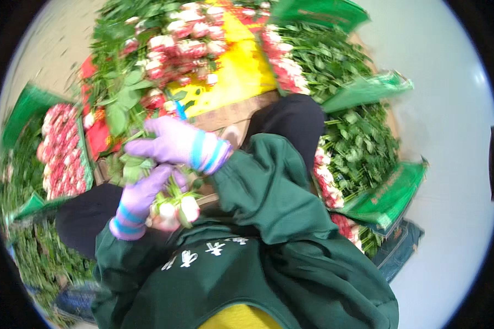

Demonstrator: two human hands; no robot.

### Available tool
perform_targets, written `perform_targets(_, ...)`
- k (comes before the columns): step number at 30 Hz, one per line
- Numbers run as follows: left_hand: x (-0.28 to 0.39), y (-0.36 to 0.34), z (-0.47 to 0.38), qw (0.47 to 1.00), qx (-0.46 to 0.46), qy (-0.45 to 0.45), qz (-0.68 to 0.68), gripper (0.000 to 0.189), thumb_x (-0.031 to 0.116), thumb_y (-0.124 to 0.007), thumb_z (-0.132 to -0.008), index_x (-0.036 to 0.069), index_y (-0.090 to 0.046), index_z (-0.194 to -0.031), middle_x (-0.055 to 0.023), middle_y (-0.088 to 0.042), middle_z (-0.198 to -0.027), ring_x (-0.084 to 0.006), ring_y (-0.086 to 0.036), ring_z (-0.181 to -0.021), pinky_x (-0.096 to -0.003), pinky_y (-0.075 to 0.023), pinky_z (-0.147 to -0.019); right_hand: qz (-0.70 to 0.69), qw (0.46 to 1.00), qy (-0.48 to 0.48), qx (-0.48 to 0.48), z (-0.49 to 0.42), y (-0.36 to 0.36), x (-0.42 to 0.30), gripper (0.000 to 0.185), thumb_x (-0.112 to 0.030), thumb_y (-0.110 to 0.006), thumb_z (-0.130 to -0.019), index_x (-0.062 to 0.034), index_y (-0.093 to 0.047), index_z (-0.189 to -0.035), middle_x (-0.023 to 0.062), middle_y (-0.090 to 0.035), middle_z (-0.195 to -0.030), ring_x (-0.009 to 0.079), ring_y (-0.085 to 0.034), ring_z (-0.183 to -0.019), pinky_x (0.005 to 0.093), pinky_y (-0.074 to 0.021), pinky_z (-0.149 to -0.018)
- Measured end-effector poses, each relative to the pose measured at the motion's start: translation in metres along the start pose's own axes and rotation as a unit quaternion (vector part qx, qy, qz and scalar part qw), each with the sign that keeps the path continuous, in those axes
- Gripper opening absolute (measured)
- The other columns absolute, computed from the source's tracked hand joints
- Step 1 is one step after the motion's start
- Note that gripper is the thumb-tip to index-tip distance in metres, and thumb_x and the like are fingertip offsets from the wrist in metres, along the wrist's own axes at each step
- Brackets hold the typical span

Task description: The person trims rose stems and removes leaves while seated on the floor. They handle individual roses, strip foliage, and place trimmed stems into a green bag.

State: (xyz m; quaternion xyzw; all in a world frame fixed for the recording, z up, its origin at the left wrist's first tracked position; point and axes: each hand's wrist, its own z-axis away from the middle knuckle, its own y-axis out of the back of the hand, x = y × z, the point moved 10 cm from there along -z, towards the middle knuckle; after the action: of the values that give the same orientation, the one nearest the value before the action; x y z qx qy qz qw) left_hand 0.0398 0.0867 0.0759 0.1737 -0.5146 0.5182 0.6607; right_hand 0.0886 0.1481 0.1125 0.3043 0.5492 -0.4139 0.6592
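Observation:
My left hand [142, 197], in a lilac knit glove with blue bands, is closed around the green stems of several white and pink roses [179, 211], whose blooms hang towards my chest. Just above it is my right hand [168, 144], gloved alike, with its fingers at leafy stems [138, 162]; motion blur and leaves hide whether it grips them. Beyond my hands, large green leaves [121, 107] and loose red-and-white roses [185, 45] lie over a yellow sheet [247, 70] and a red printed sheet [96, 135].
Rose bundles in green wrappers line both sides: pink-white blooms [66, 152] at the left, leafy stems [358, 144] and a green wrapper [387, 197] at the right. My dark-clad knees [290, 119] flank the work area. A brown cardboard surface [234, 109] shows between them.

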Motion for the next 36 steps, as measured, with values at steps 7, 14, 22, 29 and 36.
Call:
perform_targets(7,0.017,0.007,-0.011,0.989,0.0,-0.118,-0.085,0.024,0.016,-0.05,-0.091,-0.001,-0.053,-0.107,-0.0073,-0.06,-0.094,-0.0144,-0.058,-0.081,-0.0283,-0.0491,-0.071,-0.023,0.984,0.098,0.144,0.049,0.037,-0.064,0.023,-0.015,-0.067,-0.073,-0.0031,-0.063,-0.093,0.0044,-0.064,-0.081,0.0076,-0.056,-0.074,0.0233,-0.0463,-0.067)
perform_targets(14,0.123,-0.054,-0.026,0.961,-0.005,-0.199,-0.189,0.039,0.017,-0.049,-0.088,0.0,-0.046,-0.122,-0.009,-0.059,-0.107,-0.0175,-0.056,-0.097,-0.0301,-0.0422,-0.086,0.399,0.733,0.252,0.49,0.208,0.156,-0.151,0.033,-0.004,-0.058,-0.07,-0.0038,-0.06,-0.103,0.0082,-0.066,-0.092,0.0223,-0.062,-0.08,0.0315,-0.0472,-0.076)
perform_targets(22,0.087,0.038,-0.031,0.989,0.061,-0.086,-0.108,0.046,0.029,-0.048,-0.091,0.0,-0.042,-0.126,-0.0061,-0.057,-0.106,-0.0117,-0.055,-0.09,-0.0233,-0.0424,-0.078,0.477,0.539,0.013,0.694,0.408,0.286,-0.03,0.03,-0.015,-0.056,-0.086,0.0001,-0.055,-0.113,0.0108,-0.057,-0.108,0.0182,-0.056,-0.092,0.0294,-0.0482,-0.076)
perform_targets(29,0.055,0.079,-0.031,0.994,0.085,-0.049,-0.042,0.047,0.032,-0.05,-0.091,0.002,-0.042,-0.126,-0.0062,-0.058,-0.105,-0.0105,-0.057,-0.086,-0.0209,-0.0449,-0.073,-0.184,0.681,-0.05,0.707,0.431,0.42,0.274,0.034,-0.03,-0.073,-0.072,-0.0137,-0.056,-0.095,0.0018,-0.05,-0.08,0.0155,-0.048,-0.072,0.0366,-0.045,-0.066)
perform_targets(36,0.031,0.105,-0.025,0.994,0.103,-0.024,-0.023,0.045,0.032,-0.047,-0.092,0.005,-0.041,-0.128,-0.0059,-0.058,-0.109,-0.0097,-0.058,-0.086,-0.0189,-0.0465,-0.071,-0.136,0.553,-0.192,0.799,0.457,0.454,0.316,0.034,-0.019,-0.066,-0.078,-0.0119,-0.054,-0.109,0.0079,-0.059,-0.095,0.0231,-0.053,-0.076,0.0433,-0.0421,-0.068)
